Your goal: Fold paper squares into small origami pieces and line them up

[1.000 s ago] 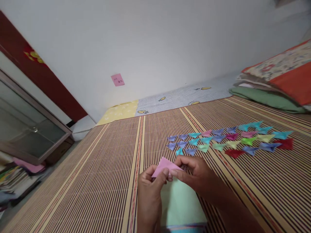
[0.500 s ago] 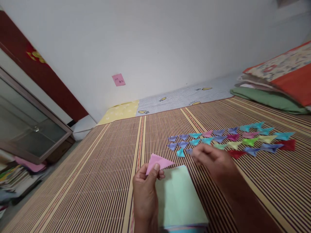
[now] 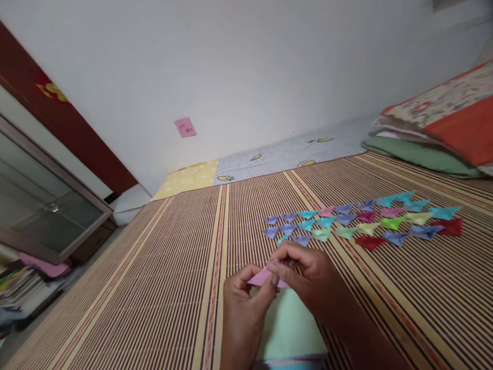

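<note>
A folded piece of pink paper [image 3: 260, 278] is held between both hands, its middle partly covered by fingers. My left hand [image 3: 246, 303] pinches it from the left with thumb and fingers. From the right, my right hand [image 3: 304, 272] grips it with thumb and forefinger at its upper edge. Just below the hands lies a stack of paper [image 3: 295, 329] with a pale green sheet on top. Beyond them, several small folded paper shapes [image 3: 324, 222] in blue, pink, green, yellow and red stand in rows.
A striped mat [image 3: 165, 272] covers the surface. Folded bedding [image 3: 427, 151] is piled at the right. Patterned cloth [image 3: 265, 156] runs along the wall, which bears a pink note [image 3: 185, 127]. A glass-fronted cabinet [image 3: 46, 195] and stacked books [image 3: 19, 288] are at the left.
My right hand has come left and down from beside the paper rows to grip the pink paper. My left hand has shifted slightly right and lower with it.
</note>
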`<state>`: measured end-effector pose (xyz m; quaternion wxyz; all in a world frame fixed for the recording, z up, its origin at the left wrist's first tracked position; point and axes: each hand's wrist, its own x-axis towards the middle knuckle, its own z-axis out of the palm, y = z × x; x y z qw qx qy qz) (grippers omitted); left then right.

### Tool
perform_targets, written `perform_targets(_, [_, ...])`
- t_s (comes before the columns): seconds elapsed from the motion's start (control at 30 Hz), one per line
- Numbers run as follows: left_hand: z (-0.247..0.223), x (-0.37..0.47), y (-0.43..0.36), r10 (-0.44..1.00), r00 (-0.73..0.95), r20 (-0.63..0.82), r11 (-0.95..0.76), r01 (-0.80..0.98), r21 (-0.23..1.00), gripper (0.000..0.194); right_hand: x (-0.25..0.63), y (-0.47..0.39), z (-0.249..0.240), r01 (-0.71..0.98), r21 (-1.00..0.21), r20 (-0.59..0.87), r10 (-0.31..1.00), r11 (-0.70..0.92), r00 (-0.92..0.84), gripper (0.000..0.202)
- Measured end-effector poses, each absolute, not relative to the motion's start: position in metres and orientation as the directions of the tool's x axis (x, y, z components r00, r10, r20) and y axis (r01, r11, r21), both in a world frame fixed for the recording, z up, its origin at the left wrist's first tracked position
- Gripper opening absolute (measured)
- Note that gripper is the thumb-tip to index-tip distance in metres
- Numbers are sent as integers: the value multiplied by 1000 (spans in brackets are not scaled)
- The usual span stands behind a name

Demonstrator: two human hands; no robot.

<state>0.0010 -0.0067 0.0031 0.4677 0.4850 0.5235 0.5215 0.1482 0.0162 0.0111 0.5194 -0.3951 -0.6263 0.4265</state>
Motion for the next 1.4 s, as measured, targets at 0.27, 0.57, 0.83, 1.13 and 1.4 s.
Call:
perform_targets(0.27, [3,2,-8,996,-65,63,-77,-249,965,21,144,23,2,-459,-885,5,986,-74,-168,35])
perform_targets(0.57, [4,5,-13,986,-112,124,-144,-199,969,15,132,23,-4,-552,-813,-55,969,-184,-242,38])
perform_targets(0.83, [2,8,-15,964,-162,210,-211,11,978,10,127,22,-4,-530,-843,2,985,-90,-170,35])
perform_targets(1.13, [-6,21,-19,933,-252,257,-220,163,962,13,122,23,-16,-473,-880,75,995,36,-64,24])
perform_targets(1.4, [-8,18,-17,871,-372,322,-234,261,936,15,121,20,-7,-333,-934,113,991,130,69,25])
